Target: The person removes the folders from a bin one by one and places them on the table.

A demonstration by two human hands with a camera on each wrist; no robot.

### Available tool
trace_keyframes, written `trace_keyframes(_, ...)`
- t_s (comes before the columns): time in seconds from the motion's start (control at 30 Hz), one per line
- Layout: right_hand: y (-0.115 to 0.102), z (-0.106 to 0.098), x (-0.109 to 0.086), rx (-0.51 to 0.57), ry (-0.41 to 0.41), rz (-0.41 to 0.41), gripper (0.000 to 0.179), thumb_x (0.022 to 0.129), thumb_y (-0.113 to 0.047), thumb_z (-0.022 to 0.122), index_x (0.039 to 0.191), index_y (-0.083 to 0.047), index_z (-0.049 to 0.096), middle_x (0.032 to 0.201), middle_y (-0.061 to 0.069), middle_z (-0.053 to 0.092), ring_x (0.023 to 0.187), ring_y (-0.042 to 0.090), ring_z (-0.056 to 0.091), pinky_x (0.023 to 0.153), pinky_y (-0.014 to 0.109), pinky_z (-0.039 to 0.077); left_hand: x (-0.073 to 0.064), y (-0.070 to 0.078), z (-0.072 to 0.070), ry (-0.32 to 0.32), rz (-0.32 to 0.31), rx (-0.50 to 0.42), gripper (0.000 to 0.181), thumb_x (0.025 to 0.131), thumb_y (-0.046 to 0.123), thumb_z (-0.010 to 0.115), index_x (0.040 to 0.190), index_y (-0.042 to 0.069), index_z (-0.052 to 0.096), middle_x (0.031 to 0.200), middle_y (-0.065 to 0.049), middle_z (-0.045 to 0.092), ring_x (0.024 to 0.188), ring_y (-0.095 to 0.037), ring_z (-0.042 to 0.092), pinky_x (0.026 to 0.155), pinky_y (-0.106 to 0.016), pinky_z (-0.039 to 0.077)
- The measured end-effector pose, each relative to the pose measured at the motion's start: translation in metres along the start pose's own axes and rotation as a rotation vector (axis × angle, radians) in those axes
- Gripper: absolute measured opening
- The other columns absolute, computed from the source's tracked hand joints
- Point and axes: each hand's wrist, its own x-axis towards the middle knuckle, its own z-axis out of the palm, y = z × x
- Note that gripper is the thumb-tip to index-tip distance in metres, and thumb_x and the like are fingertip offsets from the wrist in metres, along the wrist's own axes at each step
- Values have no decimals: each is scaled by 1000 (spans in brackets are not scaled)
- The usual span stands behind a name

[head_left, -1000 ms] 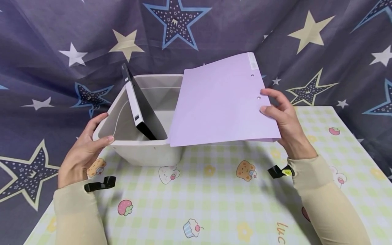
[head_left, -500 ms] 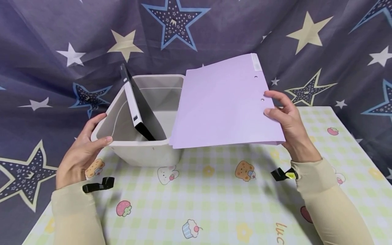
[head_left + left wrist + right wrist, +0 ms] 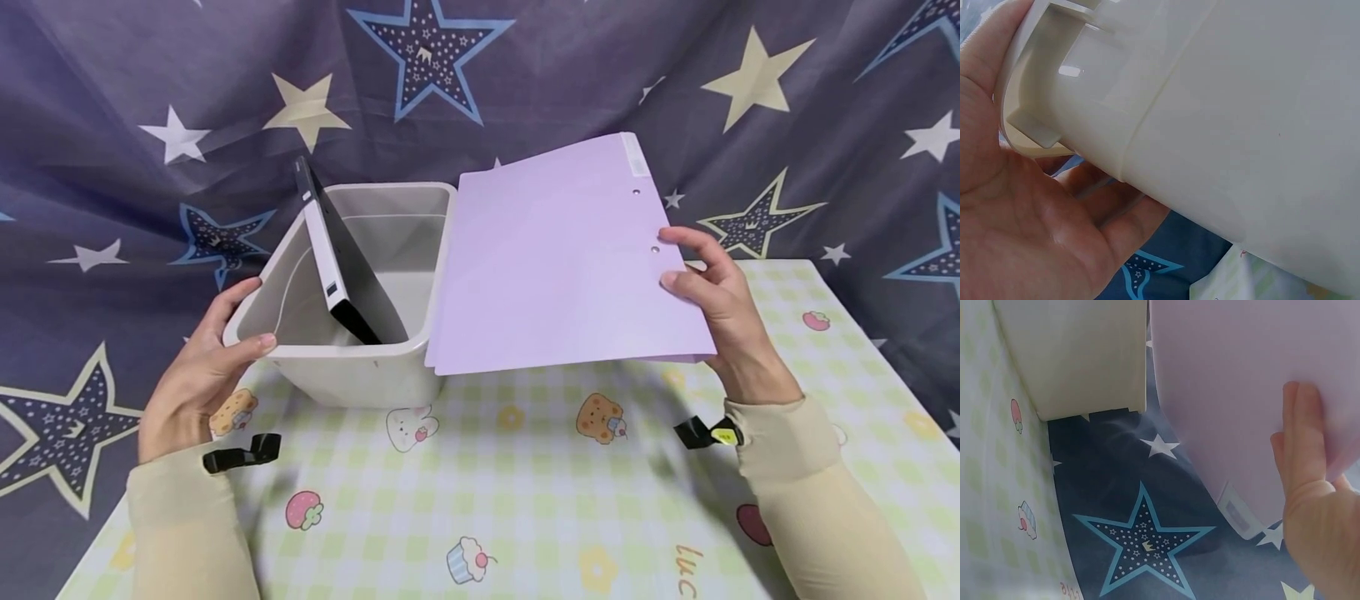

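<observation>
A person's left grip (image 3: 198, 375) holds a bin (image 3: 367, 377); the right grip (image 3: 726, 321) pinches a purple folder (image 3: 555, 267). Held by one side, the folder could sag and slip.

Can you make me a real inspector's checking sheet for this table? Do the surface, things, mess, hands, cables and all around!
Surface: green-and-white checked cloth, printed with cartoons.
Job's things: flat lilac folder, held beside a pale grey plastic bin; black rectangular binder with white spine, tilted inside the bin.
Clutter: nothing seen.
Hands: left hand grips the bin's rim; right hand pinches the folder's edge.
Cables: nothing seen.
Surroundings: dark star-patterned fabric curtain behind.
</observation>
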Motion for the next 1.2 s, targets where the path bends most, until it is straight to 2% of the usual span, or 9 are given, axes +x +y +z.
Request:
trace_keyframes(0.87,-2,-7,-3,31,-4,14,42,91,7,48,129,-9,53,88,10,67,66,19,69,51,28,54,0,-1,-1,6,-2,1,78,82,-19,54,148,12,26,136,-7,33,107,-17,47,82,-20,48)
trace_keyframes(1.2,1,-9,-3,39,3,19,41,91,7,50,128,-9,54,90,10,66,68,19,69,52,28,54,-1,-1,-1,14,-17,-11,75,83,-18,54,146,13,27,133,-8,37,105,-16,50,82,-21,48)
